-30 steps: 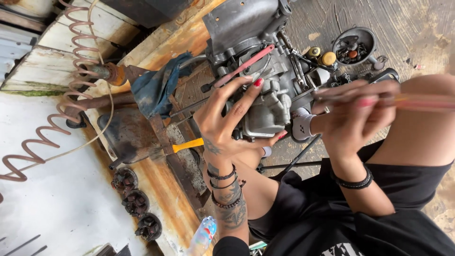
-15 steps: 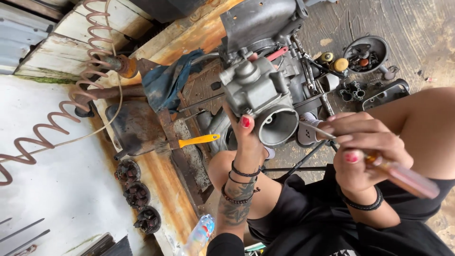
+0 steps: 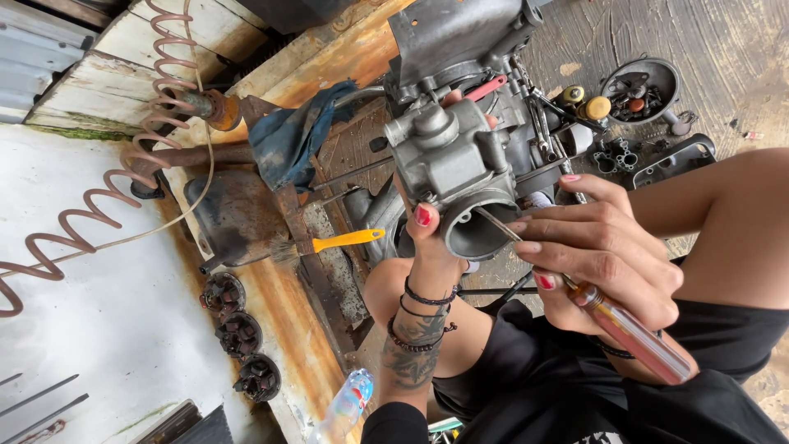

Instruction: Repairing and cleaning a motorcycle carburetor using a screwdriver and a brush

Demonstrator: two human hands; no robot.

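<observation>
Since half a second ago we have swung the screwdriver [image 3: 612,316] in toward the grey carburetor [image 3: 448,168], so its thin shaft now slants up into the round throat instead of hanging clear beside it, and the carburetor has stayed lifted over our lap. Our left hand [image 3: 431,238] grips the carburetor from below, red-nailed thumb pressed on the rim of the throat; its other fingers are hidden behind the casting, apart from a fingertip or two showing above it. Our right hand [image 3: 604,251] is closed around the amber handle of the screwdriver, fingers bunched toward the shaft; the tip is lost in the dark bore, so we cannot tell what it touches. Behind the carburetor, a larger grey engine part [image 3: 456,37] is cut off by the top edge. A yellow-handled brush [image 3: 329,242] lies on the rusty bench, near a blue rag [image 3: 292,136]. A round tray [image 3: 641,82] of small parts sits on the floor, its contents too small to make out. A plastic bottle [image 3: 345,407] is partly cut off at the bottom.
</observation>
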